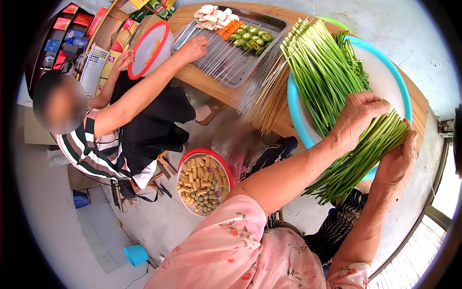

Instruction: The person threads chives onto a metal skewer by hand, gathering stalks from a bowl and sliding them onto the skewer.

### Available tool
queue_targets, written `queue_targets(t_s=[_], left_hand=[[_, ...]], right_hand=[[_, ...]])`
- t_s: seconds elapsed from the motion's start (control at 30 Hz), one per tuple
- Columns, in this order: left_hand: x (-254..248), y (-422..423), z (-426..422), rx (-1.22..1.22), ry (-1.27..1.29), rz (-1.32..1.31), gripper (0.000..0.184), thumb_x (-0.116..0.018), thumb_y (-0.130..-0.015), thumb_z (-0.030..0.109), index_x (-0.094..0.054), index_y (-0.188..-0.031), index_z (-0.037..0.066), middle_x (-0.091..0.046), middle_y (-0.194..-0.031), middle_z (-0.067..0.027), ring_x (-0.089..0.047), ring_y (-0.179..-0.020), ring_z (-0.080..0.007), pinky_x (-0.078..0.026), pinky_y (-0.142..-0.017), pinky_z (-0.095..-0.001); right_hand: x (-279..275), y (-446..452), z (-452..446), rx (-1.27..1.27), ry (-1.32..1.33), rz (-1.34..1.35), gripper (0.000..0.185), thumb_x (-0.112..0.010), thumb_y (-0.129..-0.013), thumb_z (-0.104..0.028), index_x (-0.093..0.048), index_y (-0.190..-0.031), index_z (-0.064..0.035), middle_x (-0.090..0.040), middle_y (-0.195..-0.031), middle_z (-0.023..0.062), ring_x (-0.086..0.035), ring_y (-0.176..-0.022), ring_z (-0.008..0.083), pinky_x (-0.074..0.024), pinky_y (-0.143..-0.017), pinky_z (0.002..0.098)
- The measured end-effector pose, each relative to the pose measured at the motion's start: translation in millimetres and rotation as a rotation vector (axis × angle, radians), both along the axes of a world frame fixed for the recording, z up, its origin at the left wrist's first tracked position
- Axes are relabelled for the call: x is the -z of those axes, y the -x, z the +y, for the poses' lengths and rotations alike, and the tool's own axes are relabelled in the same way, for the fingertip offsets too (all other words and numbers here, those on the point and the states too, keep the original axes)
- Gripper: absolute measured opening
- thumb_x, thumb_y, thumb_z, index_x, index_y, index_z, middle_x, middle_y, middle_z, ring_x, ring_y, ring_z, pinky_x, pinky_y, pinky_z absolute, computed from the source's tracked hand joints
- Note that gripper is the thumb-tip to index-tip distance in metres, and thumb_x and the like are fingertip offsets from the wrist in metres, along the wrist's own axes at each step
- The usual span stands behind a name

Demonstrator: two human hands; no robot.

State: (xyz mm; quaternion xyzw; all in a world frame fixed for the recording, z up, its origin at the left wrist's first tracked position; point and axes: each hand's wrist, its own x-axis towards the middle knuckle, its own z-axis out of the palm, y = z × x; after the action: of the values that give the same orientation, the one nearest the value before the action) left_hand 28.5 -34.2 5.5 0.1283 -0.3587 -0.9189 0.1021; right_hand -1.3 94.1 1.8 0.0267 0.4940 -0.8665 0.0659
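A bunch of green garlic chives lies in my right hand, whose fingers and thumb curl round it near the pale cut ends. My left hand comes over from the left with thumb and fingers pinched together at those ends; what lies between the fingertips is hidden. A thin skewer-like line shows just right of my right hand. Under and beyond my hands stands a white basin with a blue rim. A larger row of chives rests across its left side, beside some leafy greens.
Loose skewers lie on the wooden table left of the basin. A metal tray holds skewered foods. At left, a co-worker's hand reaches to the tray, near a red-rimmed basin. Another red-rimmed basin of food stands lower down.
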Motion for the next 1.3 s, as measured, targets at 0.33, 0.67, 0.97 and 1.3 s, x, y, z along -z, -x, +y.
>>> queue_targets(t_s=[0.33, 0.67, 0.97, 1.3], left_hand=[[-3, -1, -1, -0.005, 0.022, 0.015, 0.014, -0.063, -0.081, 0.012, -0.063, -0.083, -0.002, -0.063, -0.073, -0.0051, -0.058, -0.065, -0.0087, -0.048, -0.058, -0.0214], [-3, -2, -2, -0.022, 0.073, 0.018, 0.017, -0.064, -0.078, 0.012, -0.062, -0.078, -0.004, -0.062, -0.07, -0.0047, -0.057, -0.062, -0.0094, -0.047, -0.055, -0.0222], [-8, -9, -3, -0.033, 0.262, 0.094, 0.016, -0.067, -0.068, 0.002, -0.061, -0.081, -0.004, -0.061, -0.072, -0.0042, -0.056, -0.066, -0.0091, -0.047, -0.059, -0.0238], [-9, 9, -4, 0.024, 0.132, -0.017, 0.029, -0.063, -0.071, -0.009, -0.058, -0.099, -0.006, -0.066, -0.087, -0.0117, -0.063, -0.072, -0.0146, -0.053, -0.067, -0.0248]], right_hand=[[0, 2, -3, 0.032, -0.046, 0.01, 0.051, -0.042, -0.095, -0.036, -0.049, -0.115, 0.0094, -0.056, -0.108, 0.0161, -0.055, -0.1, 0.022, -0.0431, -0.09, 0.034], [9, 6, 1, -0.002, 0.0, 0.0, 0.051, -0.041, -0.095, -0.037, -0.049, -0.116, 0.0092, -0.055, -0.112, 0.0171, -0.053, -0.104, 0.0237, -0.0409, -0.094, 0.0351], [-6, 2, -7, 0.009, 0.011, -0.04, 0.054, -0.037, -0.096, -0.038, -0.044, -0.119, 0.0096, -0.052, -0.114, 0.0192, -0.051, -0.106, 0.0254, -0.0384, -0.096, 0.0364], [-7, 10, -18, 0.041, 0.07, 0.052, 0.044, -0.041, -0.096, -0.035, -0.06, -0.099, 0.0041, -0.062, -0.083, 0.0083, -0.056, -0.074, 0.012, -0.0446, -0.07, 0.023]])
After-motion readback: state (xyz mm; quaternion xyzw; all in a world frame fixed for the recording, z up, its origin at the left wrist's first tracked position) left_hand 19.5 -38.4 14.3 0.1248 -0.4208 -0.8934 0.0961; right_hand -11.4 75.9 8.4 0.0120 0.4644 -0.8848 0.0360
